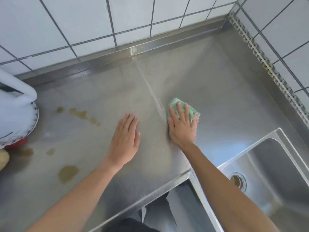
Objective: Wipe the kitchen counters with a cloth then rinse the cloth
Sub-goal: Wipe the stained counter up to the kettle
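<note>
A green cloth lies bunched on the stainless steel counter. My right hand presses flat on top of it with straight fingers. My left hand rests flat on the bare counter, a hand's width left of the cloth, holding nothing. Several brownish stains mark the counter left of my left hand, with a larger brown patch nearer the front edge.
A steel sink with a drain sits at the lower right. A white plate with a blue rim and a white object on it stand at the left edge. White tiled walls close the back and right.
</note>
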`<state>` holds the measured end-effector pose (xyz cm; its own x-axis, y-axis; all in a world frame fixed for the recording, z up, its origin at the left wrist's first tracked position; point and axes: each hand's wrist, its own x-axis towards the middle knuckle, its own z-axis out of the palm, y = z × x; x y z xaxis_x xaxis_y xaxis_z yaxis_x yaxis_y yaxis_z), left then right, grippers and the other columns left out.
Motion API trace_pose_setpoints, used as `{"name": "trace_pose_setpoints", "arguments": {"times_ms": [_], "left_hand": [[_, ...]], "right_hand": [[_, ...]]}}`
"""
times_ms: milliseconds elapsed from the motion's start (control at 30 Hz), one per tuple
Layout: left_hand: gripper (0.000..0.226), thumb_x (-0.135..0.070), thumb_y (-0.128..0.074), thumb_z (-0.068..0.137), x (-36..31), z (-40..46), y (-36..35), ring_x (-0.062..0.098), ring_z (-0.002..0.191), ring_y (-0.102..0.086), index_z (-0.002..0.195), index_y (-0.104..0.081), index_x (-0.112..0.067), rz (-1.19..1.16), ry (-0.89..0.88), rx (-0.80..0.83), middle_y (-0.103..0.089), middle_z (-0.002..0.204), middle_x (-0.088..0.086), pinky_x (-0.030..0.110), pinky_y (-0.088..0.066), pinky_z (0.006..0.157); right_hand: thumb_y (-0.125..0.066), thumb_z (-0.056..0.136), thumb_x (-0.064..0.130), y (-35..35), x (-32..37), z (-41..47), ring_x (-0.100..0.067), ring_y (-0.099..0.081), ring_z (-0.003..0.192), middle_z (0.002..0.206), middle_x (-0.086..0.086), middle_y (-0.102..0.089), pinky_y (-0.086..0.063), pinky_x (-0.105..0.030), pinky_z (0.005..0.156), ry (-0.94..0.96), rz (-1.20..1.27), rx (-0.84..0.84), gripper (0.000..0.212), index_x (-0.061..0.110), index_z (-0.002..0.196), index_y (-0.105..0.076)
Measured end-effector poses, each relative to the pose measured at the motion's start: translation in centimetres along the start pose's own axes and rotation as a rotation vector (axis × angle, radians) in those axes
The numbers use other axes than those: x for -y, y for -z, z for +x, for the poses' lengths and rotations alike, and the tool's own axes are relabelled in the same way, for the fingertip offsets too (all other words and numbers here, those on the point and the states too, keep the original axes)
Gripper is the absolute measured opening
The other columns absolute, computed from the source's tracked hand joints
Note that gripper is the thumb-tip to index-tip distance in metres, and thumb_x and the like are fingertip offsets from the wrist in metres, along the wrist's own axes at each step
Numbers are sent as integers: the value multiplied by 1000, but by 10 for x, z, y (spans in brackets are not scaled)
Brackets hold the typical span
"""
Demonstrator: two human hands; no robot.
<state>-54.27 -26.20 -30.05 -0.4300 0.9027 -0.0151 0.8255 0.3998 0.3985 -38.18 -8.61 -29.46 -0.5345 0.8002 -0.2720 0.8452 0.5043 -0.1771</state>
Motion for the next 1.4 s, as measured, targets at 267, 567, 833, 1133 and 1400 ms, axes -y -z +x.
{"name": "trace_pose_setpoints", "arguments": {"times_ms": [267, 567, 833, 1133, 1400], "left_hand": [[53, -25, -42, 106, -11, -113, -32, 25, 160, -19, 156, -40, -5, -7, -37, -27, -28, 170, 9, 50, -25, 128], [54, -27, -36, 107, -13, -118, -40, 24, 162, -14, 158, -35, -8, 49, -35, -69, -25, 171, 7, 49, -21, 130], [55, -26, -43, 104, -13, -117, -34, 21, 160, -19, 157, -40, -10, 13, -30, -77, -32, 169, 6, 46, -22, 130], [49, -21, -48, 103, -20, -173, -13, 27, 153, -38, 149, -50, -5, -38, -37, -11, -42, 162, 9, 44, -28, 126], [55, -25, -48, 104, -34, -280, -31, 23, 160, -22, 157, -40, -10, 85, 9, 15, -29, 169, 5, 47, -28, 126]], "right_hand": [[-30, 111, 43, -45, -19, -139, -21, -8, 160, 172, 8, -18, -17, -59, 125, 603, -77, 80, 50, 39, 161, -27], [-19, 108, 50, -12, -63, -78, -10, 17, 156, 172, 14, 0, -5, -64, 125, -62, 98, 41, 53, 43, 161, -16], [-18, 109, 41, -46, 50, -128, -26, 12, 159, 173, 2, -3, 1, -59, 127, 272, -33, 93, 56, 32, 164, -17], [-24, 109, 46, -14, -76, -163, -14, 11, 158, 172, 12, -1, -15, -52, 128, 440, -112, 186, 54, 38, 162, -16], [-18, 110, 42, -40, 26, -148, -23, 18, 158, 173, 4, 9, 1, -56, 127, 205, 9, 136, 56, 32, 164, -7]]}}
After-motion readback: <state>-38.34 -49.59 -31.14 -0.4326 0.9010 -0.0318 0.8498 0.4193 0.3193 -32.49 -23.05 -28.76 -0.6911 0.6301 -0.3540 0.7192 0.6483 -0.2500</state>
